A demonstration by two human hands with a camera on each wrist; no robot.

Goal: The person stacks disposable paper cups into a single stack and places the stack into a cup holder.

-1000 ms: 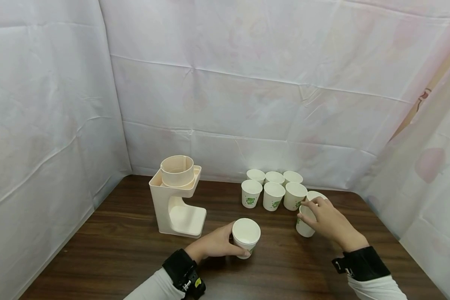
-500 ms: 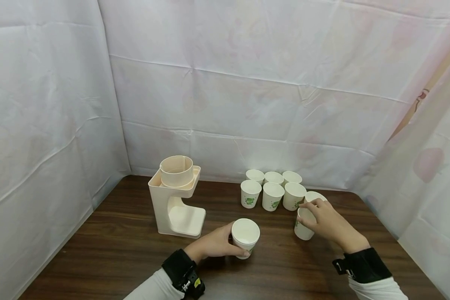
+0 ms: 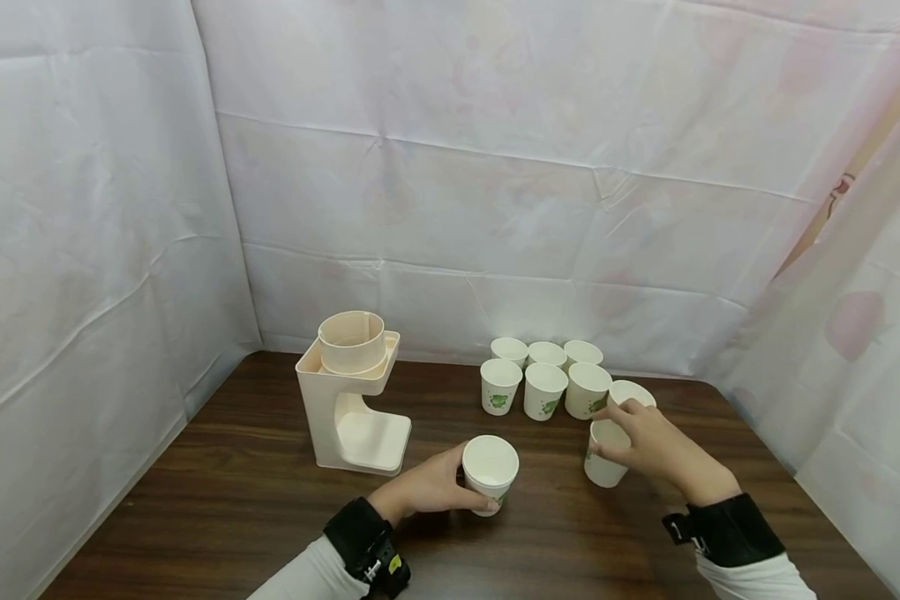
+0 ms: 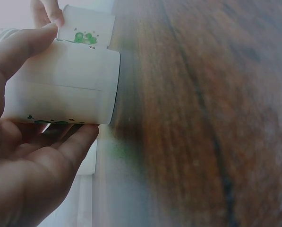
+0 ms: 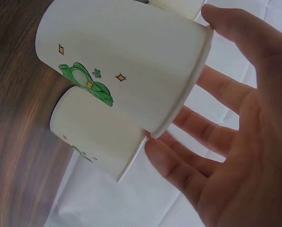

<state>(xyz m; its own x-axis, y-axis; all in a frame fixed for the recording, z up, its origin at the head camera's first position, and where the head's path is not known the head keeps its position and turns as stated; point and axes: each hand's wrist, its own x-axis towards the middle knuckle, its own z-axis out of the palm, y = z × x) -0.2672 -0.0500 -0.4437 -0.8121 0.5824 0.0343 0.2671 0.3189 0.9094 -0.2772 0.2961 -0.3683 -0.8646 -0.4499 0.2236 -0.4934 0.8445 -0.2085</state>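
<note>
My left hand point(image 3: 437, 485) grips a white paper cup point(image 3: 489, 458) round its side, thumb in front. A second rim line shows just under the cup's top edge. The left wrist view has this cup point(image 4: 60, 85) between the thumb and curled fingers. Over to the right, my right hand point(image 3: 654, 443) pinches another paper cup point(image 3: 604, 468) by its rim from above. In the right wrist view, the thumb and a fingertip sit on opposite sides of the rim of this cup point(image 5: 122, 56), which bears a green print. One more cup point(image 3: 633, 392) stands right behind that hand.
Several white paper cups point(image 3: 546, 392) stand in two rows at the back of the dark wooden table point(image 3: 217, 517). To the left is a cream C-shaped stand point(image 3: 326, 417) with a round cup-like top point(image 3: 352, 350). White cloth point(image 3: 450, 208) hangs behind and at both sides.
The cup in my right hand has come a little nearer to me and slightly left, away from the cup behind it. My left hand and its cup have stayed nearly still.
</note>
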